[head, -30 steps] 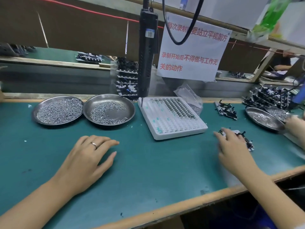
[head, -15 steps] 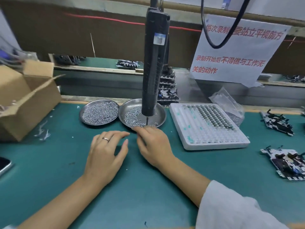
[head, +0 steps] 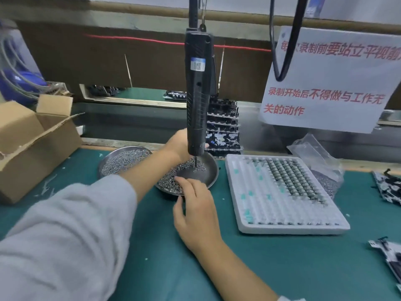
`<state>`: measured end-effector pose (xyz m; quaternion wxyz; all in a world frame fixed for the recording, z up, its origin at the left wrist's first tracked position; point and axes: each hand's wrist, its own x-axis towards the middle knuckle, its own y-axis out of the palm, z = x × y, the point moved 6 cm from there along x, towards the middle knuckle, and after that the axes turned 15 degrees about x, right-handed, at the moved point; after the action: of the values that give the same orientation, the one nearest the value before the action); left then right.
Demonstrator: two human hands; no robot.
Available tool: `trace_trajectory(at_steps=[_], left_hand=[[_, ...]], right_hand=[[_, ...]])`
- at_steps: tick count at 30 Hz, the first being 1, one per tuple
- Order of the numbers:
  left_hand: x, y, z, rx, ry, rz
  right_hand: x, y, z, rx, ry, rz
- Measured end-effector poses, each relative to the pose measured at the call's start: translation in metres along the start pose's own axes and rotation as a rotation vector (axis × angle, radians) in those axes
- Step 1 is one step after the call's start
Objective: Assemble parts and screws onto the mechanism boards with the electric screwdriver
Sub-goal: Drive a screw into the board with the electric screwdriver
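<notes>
- Nearest the camera, the right hand lies on the green mat, its fingers bent over the front rim of the nearer metal dish with the tips down among the screws. I cannot tell whether a screw is pinched between them.
- Just beyond those fingertips, the bit of the hanging electric screwdriver points down into the same dish.
- Behind the screwdriver's lower end is the left hand, reaching across. The tool hides its fingers, so I cannot say whether they grip it or something behind it.
- Left of that hand sits a second dish of screws, and further left a cardboard box.
- Right of the right hand's fingers lies a white tray of small parts, and beyond it, at the edge, two mechanism boards, well apart from both hands.
- Further back stands a stack of boards.
- Risks: pressing on the dish rim could tip it and spill screws; the bit so near the fingertips could jab them; a screw picked loosely may drop onto the mat.
</notes>
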<state>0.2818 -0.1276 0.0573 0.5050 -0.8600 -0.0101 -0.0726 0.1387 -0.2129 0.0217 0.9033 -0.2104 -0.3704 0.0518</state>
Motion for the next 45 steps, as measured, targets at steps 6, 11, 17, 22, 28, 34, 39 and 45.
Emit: trace_trajectory(at_steps=[6,11,17,22,28,34,39,45], left_hand=[[0.025,0.03,-0.018,0.106,-0.023,-0.005],[0.028,0.017,-0.028,0.292,0.006,-0.134],[-0.025,-0.039,-0.011,0.152,0.064,-0.37],[-0.128,-0.072,0.021,0.27,0.191,-0.557],[-0.224,-0.055,0.044,0.512,0.373,-0.568],[-0.241,-0.024,0.042,0.541,0.602,-0.459],[-0.23,-0.027,0.059,0.461,0.504,-0.43],[-0.217,-0.081,0.157,0.677,-0.405,-0.661]], right_hand=[[0.002,-0.003,-0.011,0.045,0.074,-0.057],[0.002,-0.002,-0.018,0.086,0.155,-0.042],[0.001,-0.004,-0.021,0.145,0.201,-0.1],[0.001,-0.012,-0.025,0.288,0.23,-0.225],[-0.002,-0.017,-0.029,0.493,0.322,-0.303],[-0.005,-0.017,-0.02,0.438,0.255,-0.202],[-0.011,-0.014,-0.001,0.377,0.068,0.08],[-0.03,0.02,0.021,-0.083,-0.329,0.604]])
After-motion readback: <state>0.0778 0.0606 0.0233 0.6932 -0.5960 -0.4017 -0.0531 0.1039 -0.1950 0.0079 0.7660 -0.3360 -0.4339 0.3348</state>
